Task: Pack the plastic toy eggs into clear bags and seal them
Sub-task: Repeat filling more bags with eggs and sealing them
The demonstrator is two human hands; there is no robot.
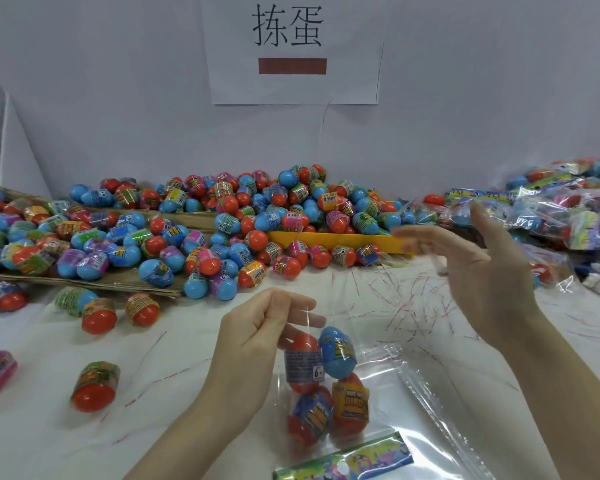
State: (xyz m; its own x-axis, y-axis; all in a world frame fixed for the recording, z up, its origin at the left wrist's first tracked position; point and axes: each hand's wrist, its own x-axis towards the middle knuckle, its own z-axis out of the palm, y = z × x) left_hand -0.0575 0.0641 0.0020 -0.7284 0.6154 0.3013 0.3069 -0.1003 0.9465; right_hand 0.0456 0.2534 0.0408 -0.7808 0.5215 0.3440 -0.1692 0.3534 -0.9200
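Right below you, near the front edge of the desk (153, 358), sits the clear bag (378, 386) with four toy eggs (321, 386) in it; a bright printed card (347, 462) lies at its bottom end; your left hand (257, 337) pinches the top edge of the bag with curled fingers and holds it up; your right hand (478, 268) floats above the desk with fingers spread and a bit blurry, holding nothing you can see, and it is apart from the bag.

A few loose eggs (97, 389) lie on the white desk on the left side; farther back, a big pile of blue and red eggs (222, 223) covers flat brown cardboard (118, 282) and a yellow tray (343, 240); at the right edge of the desk lies a heap of filled bags (568, 213); on the wall behind hangs a white paper sign (291, 50) with two big black characters and a dark red bar.
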